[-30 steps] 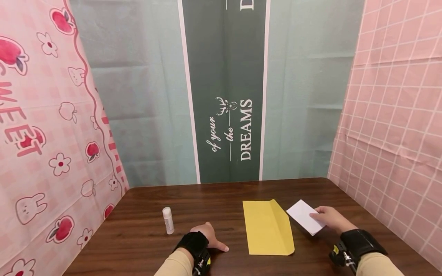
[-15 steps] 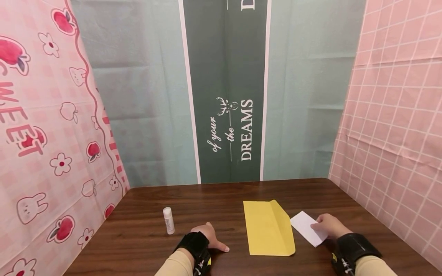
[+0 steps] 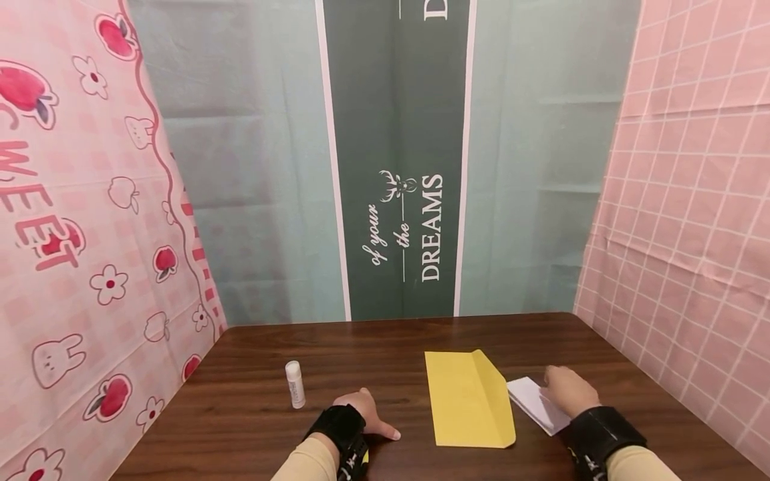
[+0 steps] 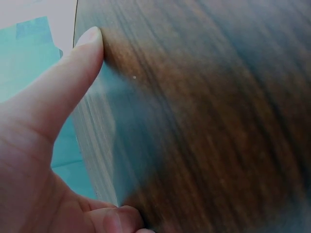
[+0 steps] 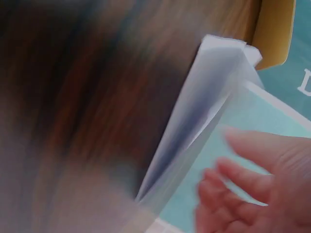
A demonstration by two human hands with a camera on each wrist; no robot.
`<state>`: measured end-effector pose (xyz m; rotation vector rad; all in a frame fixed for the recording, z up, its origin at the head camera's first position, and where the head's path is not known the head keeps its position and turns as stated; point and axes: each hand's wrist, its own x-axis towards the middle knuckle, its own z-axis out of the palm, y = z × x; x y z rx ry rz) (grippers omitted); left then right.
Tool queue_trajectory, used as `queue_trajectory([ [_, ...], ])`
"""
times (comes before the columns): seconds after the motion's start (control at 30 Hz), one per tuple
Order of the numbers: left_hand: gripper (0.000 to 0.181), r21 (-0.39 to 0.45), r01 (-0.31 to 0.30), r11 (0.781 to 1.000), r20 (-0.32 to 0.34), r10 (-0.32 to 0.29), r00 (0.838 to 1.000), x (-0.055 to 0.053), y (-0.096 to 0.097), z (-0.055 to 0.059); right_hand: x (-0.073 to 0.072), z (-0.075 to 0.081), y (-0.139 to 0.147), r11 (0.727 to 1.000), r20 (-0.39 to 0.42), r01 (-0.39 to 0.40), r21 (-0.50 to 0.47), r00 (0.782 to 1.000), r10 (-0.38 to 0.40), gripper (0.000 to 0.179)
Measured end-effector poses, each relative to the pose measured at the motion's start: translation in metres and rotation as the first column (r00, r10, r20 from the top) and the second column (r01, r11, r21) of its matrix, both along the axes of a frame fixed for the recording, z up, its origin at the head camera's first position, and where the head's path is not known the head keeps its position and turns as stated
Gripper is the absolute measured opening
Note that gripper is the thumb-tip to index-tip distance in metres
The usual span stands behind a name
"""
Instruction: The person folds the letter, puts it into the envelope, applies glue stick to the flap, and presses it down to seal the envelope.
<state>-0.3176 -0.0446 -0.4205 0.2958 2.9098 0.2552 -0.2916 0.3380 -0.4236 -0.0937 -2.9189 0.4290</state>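
My left hand [image 3: 363, 409] rests on the wooden table, thumb stretched out over the wood and fingers loosely curled, holding nothing. To its right lies a yellow envelope [image 3: 462, 401] with its flap opened out on the right side. A folded white paper [image 3: 532, 401] sits just beyond that flap. My right hand [image 3: 570, 390] is beside the paper and overlaps its edge in the head view. In the right wrist view, the blurred right hand [image 5: 248, 182] is apart from the folded paper [image 5: 206, 82], its fingers loosely bent with nothing between them.
A white glue stick [image 3: 295, 385] is on the left of the dark wooden table [image 3: 373, 347], beyond my left hand. Pink printed cloth [image 3: 108, 240] hangs at the left, pink grid cloth [image 3: 680, 200] at the right, and a green cloth [image 3: 397, 133] behind.
My right hand has lowered the white paper toward me onto the table right of the envelope and let go of it. The left hand, envelope and glue stick have stayed in place.
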Motion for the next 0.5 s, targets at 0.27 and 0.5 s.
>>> queue_trajectory([
  [0.27,0.094,-0.036,0.015,0.999,0.009,-0.014,1.000,0.008,-0.001,0.013,-0.007,0.006,-0.037,0.949,-0.032,-0.084,-0.303,0.996,0.078,0.021],
  [0.5,0.100,-0.041,0.010,0.999,0.008,-0.009,1.000,0.001,0.000,0.004,-0.012,-0.002,-0.054,0.905,0.049,-0.039,-0.424,0.997,0.066,0.031],
])
